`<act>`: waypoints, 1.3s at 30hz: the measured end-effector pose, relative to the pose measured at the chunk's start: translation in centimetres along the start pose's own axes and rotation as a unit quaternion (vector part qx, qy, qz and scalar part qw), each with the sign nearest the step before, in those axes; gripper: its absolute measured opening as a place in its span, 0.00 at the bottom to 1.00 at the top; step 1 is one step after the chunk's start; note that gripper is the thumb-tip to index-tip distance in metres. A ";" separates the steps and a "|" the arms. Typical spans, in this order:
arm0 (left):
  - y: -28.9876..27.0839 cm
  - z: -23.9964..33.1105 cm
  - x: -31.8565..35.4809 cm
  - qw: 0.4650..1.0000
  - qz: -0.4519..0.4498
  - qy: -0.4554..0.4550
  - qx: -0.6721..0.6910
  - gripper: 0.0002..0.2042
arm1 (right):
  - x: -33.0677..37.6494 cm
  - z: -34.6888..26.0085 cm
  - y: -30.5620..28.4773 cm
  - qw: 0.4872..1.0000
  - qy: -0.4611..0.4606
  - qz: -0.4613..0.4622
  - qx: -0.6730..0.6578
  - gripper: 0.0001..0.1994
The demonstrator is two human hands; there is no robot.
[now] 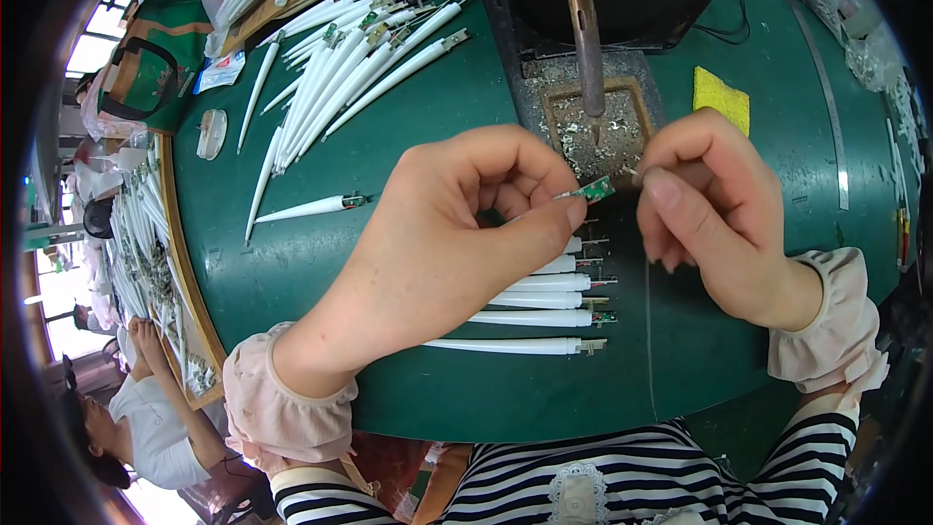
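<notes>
Pinched between left hand (457, 233) thumb and forefinger, a white tapered piece with a small green circuit board (594, 191) at its tip points right, toward the right hand (709, 214), which pinches a thin wire (649, 331) just beside it, below the soldering iron (588, 39)

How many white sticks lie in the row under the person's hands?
5 can be seen: the nearest white stick lies lowest, then three more above it, and a fifth is partly covered by the left hand. More may be hidden under it.

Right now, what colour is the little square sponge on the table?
Yellow: the sponge shows best in the head view, on the green table.
</notes>
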State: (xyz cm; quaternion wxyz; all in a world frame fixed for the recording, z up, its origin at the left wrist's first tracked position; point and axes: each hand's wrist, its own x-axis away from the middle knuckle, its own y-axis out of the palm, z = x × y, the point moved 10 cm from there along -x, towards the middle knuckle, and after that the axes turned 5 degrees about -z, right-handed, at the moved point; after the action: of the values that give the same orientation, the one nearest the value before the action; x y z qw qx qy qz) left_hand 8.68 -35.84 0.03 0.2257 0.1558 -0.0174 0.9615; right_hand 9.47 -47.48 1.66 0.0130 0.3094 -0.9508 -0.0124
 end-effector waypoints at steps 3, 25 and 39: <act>-0.2 0.3 -0.2 1.000 0.011 0.015 0.014 0.05 | 0.0 -0.2 0.0 0.993 -0.015 -0.006 0.113 0.05; -0.9 1.0 -0.3 0.997 0.058 0.044 0.003 0.04 | -0.8 -1.1 0.1 0.987 -0.074 0.010 0.142 0.03; -1.1 2.0 -0.4 0.993 0.069 0.099 0.020 0.03 | -1.4 -1.5 0.0 0.990 -0.099 0.019 0.095 0.05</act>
State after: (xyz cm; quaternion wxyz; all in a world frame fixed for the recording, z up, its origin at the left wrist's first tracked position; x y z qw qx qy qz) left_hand 10.08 -35.18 1.74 0.1562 0.0631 0.0136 0.9856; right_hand 10.67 -46.66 3.15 -0.1099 0.2880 -0.9501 0.0474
